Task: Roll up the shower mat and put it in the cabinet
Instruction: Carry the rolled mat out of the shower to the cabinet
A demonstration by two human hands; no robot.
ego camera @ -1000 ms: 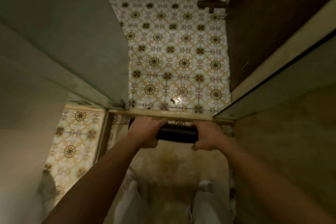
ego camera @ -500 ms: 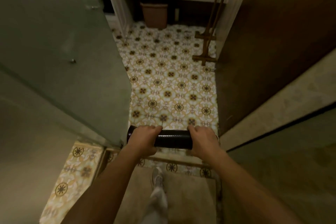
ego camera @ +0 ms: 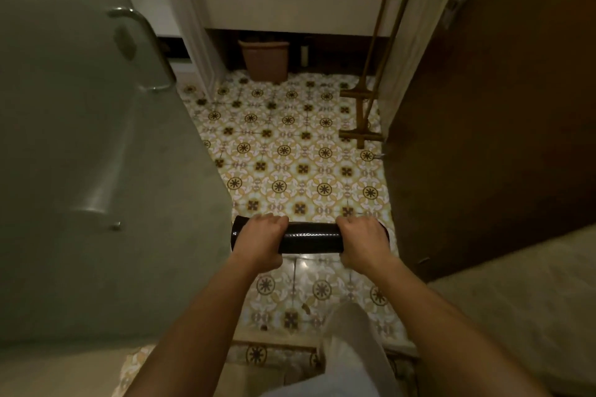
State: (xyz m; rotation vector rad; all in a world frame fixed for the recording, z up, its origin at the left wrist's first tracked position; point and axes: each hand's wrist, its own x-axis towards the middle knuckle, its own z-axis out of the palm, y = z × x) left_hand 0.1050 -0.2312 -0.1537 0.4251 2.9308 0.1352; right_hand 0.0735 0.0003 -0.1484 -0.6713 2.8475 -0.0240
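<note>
Rolled mat carried out of the shower stall.

Both the left hand [ego camera: 258,243] and right hand [ego camera: 363,243] stay wrapped tight around the ends of the shower mat [ego camera: 309,238]; the sink vanity [ego camera: 290,6] has come into view ahead of them, so rolling looks done and stowing remains.

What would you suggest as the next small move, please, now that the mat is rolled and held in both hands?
Probably carry it straight ahead across the tiled floor toward the vanity. The rolled mat is level, with the left hand and right hand each closed around an end. No cabinet door shows open yet, so one hand may soon need to let go.
</note>
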